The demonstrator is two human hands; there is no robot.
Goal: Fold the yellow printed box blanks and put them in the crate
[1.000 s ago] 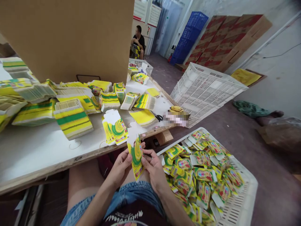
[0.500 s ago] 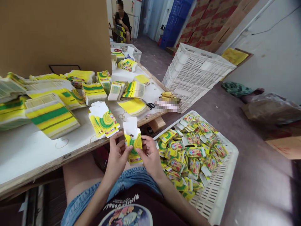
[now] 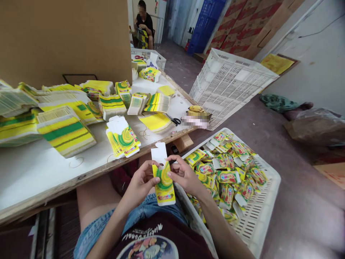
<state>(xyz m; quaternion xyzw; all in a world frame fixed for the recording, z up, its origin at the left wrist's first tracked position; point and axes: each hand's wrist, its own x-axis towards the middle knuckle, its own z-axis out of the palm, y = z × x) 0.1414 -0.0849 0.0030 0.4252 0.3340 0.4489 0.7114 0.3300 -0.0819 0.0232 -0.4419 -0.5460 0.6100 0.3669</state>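
Observation:
Over my lap, I hold a small yellow and green printed carton [image 3: 165, 185] in both hands, its white flap standing up at the top. My left hand [image 3: 144, 181] pinches the left edge, with the thumb on the printed front. At the upper right edge, my right hand [image 3: 184, 176] closes its thumb and fingers on the same carton. A fanned pile of flat cartons [image 3: 124, 138] lies on the table [image 3: 99, 165] just beyond my left hand. To the right of my right hand, a white crate [image 3: 273, 180] holds many folded cartons [image 3: 226, 176].
Stacks of flat cartons [image 3: 66, 131] line the table's back, before a large cardboard sheet [image 3: 64, 39]. Black scissors [image 3: 176, 121] and bananas [image 3: 196, 109] lie near the right edge. Stacked white crates [image 3: 229, 86] stand on the floor beyond. A person [image 3: 145, 23] sits at the back.
Both hands have moved slightly down and right with the carton. Its swirl-printed front now faces up more fully, and my right fingers have shifted up toward its top edge.

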